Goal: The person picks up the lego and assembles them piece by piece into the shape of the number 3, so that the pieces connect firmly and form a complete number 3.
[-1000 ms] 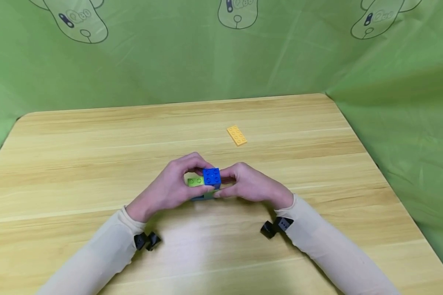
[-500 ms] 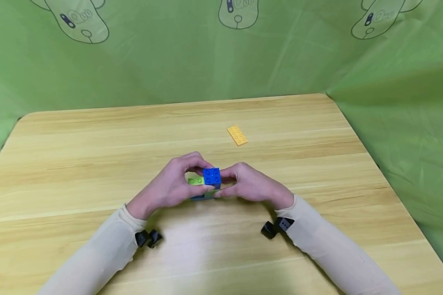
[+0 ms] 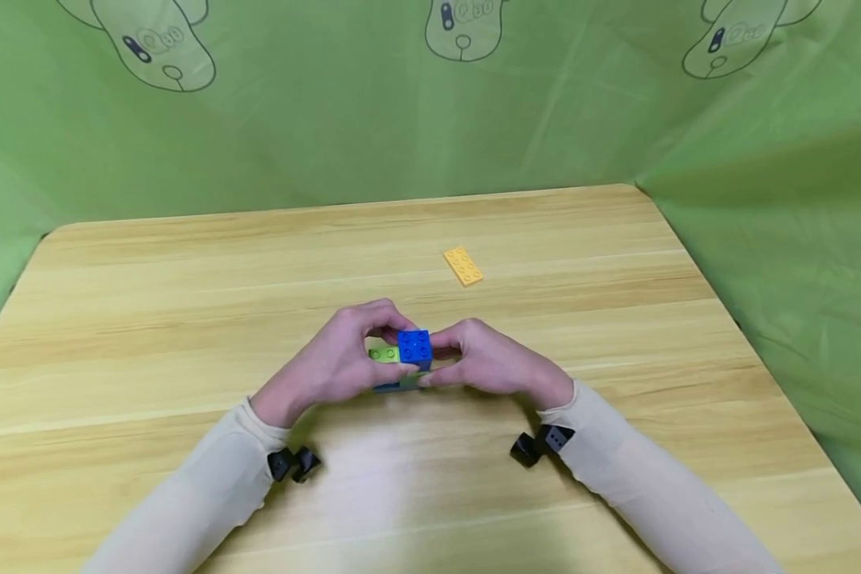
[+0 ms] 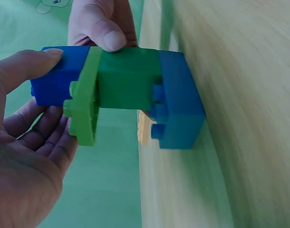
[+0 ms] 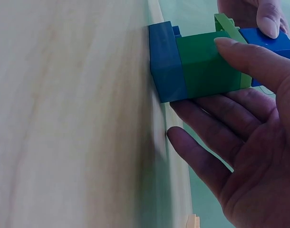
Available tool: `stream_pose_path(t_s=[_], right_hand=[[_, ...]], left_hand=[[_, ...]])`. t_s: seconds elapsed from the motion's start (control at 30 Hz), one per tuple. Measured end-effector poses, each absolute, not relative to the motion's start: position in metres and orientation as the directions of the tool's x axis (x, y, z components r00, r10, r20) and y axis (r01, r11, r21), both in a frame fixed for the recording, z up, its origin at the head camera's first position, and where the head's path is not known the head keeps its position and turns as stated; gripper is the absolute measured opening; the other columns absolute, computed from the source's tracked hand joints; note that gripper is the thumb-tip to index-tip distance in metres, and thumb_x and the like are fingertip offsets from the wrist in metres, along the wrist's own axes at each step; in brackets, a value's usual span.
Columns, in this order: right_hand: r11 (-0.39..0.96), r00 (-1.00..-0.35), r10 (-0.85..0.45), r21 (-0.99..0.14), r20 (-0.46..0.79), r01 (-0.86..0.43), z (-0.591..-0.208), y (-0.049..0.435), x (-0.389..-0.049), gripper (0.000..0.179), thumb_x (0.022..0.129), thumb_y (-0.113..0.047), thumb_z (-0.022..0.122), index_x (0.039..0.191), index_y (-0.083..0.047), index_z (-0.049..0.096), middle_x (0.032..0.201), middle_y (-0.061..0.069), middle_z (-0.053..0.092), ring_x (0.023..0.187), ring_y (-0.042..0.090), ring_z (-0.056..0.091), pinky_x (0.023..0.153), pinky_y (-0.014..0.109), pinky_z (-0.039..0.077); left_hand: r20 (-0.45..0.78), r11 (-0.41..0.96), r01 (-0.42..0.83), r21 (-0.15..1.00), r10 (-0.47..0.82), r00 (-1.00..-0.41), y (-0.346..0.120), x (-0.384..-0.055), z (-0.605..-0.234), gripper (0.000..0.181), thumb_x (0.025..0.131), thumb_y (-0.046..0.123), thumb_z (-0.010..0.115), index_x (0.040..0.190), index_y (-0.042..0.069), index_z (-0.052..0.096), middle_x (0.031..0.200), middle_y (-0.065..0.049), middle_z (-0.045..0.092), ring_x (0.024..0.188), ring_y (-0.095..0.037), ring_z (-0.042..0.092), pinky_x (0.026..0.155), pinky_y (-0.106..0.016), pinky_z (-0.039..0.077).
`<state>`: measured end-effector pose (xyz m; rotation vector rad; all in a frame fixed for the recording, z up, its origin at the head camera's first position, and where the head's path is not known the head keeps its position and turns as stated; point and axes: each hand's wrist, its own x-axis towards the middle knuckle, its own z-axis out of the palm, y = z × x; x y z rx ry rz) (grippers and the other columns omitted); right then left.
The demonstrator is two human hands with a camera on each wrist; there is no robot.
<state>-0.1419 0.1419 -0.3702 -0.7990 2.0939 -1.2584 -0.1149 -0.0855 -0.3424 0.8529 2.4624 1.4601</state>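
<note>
Between my two hands stands a stack of toy building bricks. Its base is a blue brick (image 4: 183, 104) on the table, topped by a dark green brick (image 4: 128, 78), a thin light green plate (image 4: 85, 107) and a small bright blue brick (image 3: 414, 346). My left hand (image 3: 344, 355) pinches the top blue brick between thumb and fingers. The right hand (image 3: 491, 359) grips the dark green brick (image 5: 207, 64) from the right, its thumb on one face and fingers on the opposite one. In the left wrist view, the light green plate overhangs the dark green brick, studs showing.
A flat yellow-orange plate (image 3: 462, 265) with studs lies on the wooden table (image 3: 186, 295), beyond the hands. A green cloth (image 3: 330, 119) hangs behind the table and along its right side. Small black devices (image 3: 294, 464) are strapped at both wrists.
Both hands keep their hold on the stack, which stays in place. The whole head view has shifted very slightly.
</note>
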Motion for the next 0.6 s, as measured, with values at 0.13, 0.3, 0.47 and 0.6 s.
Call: stream_pose_path(t_s=[0.13,0.3,0.47,0.6], right_hand=[[0.387,-0.668,-0.727,-0.898,-0.157,-0.21,-0.371,0.1423,-0.1418,0.024,0.086,-0.019,0.078,0.109,-0.014,0.075,0.107,-0.007,0.071,0.108,0.01,0.063,0.095,0.032,0.049],[0.384,-0.67,-0.728,-0.896,-0.146,-0.222,-0.3712,0.1419,-0.1417,0.025,0.086,-0.019,0.078,0.109,-0.012,0.074,0.107,-0.006,0.071,0.108,0.011,0.064,0.096,0.032,0.049],[0.385,-0.669,-0.73,-0.893,-0.141,-0.232,-0.3714,0.1419,-0.14,0.027,0.087,-0.021,0.078,0.112,-0.011,0.074,0.109,-0.004,0.071,0.109,0.012,0.063,0.096,0.033,0.049],[0.389,-0.671,-0.727,-0.892,-0.145,-0.228,-0.37,0.1423,-0.1394,0.028,0.087,-0.02,0.078,0.113,-0.01,0.073,0.111,-0.003,0.07,0.11,0.014,0.062,0.097,0.033,0.048]], left_hand=[[0.101,0.4,0.359,0.843,0.539,-0.836,-0.0847,-0.1168,-0.3389,0.027,0.077,0.012,0.084,0.099,0.01,0.07,0.092,0.006,0.065,0.087,-0.015,0.061,0.083,-0.034,0.051],[0.055,0.426,0.329,0.842,0.54,-0.84,-0.0848,-0.1183,-0.3345,0.027,0.076,0.012,0.085,0.098,0.01,0.07,0.092,0.005,0.066,0.087,-0.016,0.061,0.083,-0.035,0.051],[0.039,0.434,0.316,0.844,0.537,-0.843,-0.0847,-0.1178,-0.3341,0.026,0.076,0.012,0.084,0.098,0.01,0.071,0.091,0.005,0.065,0.087,-0.016,0.061,0.084,-0.036,0.05],[0.047,0.438,0.327,0.837,0.537,-0.842,-0.0838,-0.1169,-0.3337,0.026,0.076,0.013,0.084,0.098,0.01,0.071,0.091,0.006,0.065,0.087,-0.016,0.061,0.084,-0.036,0.05]])
